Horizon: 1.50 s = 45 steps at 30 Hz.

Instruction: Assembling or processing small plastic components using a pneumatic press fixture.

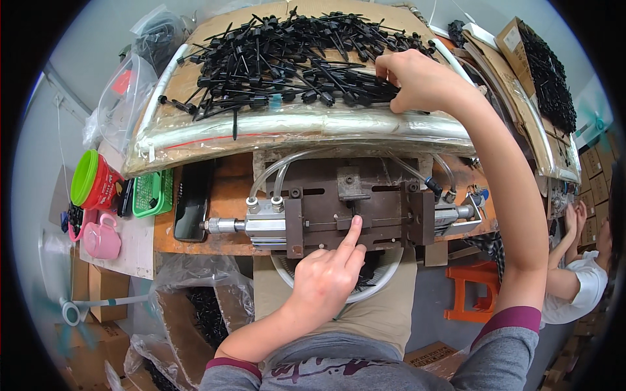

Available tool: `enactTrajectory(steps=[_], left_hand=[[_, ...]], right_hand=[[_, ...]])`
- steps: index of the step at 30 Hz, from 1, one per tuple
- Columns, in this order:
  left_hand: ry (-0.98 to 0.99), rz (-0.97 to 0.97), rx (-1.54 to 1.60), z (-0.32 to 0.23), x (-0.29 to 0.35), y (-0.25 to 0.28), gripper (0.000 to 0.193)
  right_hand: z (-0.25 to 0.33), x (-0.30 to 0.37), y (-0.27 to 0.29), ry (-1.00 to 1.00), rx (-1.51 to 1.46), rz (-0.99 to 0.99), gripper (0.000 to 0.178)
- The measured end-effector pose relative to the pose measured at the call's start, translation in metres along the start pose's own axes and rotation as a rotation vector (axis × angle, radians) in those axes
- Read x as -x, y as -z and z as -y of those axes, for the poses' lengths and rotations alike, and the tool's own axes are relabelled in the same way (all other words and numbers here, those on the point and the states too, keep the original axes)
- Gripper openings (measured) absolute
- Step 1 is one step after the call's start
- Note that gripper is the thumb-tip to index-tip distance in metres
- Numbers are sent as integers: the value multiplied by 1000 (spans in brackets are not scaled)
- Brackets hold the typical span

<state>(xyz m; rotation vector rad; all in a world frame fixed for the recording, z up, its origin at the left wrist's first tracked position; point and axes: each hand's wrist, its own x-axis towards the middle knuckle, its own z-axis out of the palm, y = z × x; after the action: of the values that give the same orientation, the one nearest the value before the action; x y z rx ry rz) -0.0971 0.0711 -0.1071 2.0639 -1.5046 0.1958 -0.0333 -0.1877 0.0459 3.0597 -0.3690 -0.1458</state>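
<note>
My left hand lies over the front of a dark metal clamping fixture. Its index finger is stretched out, with the tip at a small black piece in the middle of the fixture; the fingertip hides most of that piece. Beyond the fixture, my right hand reaches over the right front of a large pile of black plastic parts with thin stems and thicker heads. Thumb and fingers are apart there, bent down among the parts. Whether they touch any single part cannot be made out.
Air cylinders with clear hoses flank the fixture. A black phone, green basket, pink mug and red tub stand left. A white-rimmed container sits below. An orange stool and another person are right.
</note>
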Motion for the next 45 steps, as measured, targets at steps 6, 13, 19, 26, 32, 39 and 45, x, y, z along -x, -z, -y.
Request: enactTrajectory(steps=[6,13,19,26,32,39,45], left_hand=[[-2,2,22,0,-1,3,23],[-8,15,49,1,-1,4,22],[-2,44,147,1,3,11,22],[-23,125,328,-2,15,32,25],[101,23,593,-1,6,43,39],[360,-258,1245,11,-19,53,43],[253,-14,1064,10,-9,51,39]], right_hand=[[-18,-8,-12,18,71,-81,29],[-49,8,-26,308,65,-352,25],[-44,22,-10,77,-22,-112,22],[-67,27,-16,275,-51,-399,24],[-79,47,-20,280,-231,-625,30],[9,110,-52,651,-276,-764,39],[32,138,-92,720,-251,-732,40]])
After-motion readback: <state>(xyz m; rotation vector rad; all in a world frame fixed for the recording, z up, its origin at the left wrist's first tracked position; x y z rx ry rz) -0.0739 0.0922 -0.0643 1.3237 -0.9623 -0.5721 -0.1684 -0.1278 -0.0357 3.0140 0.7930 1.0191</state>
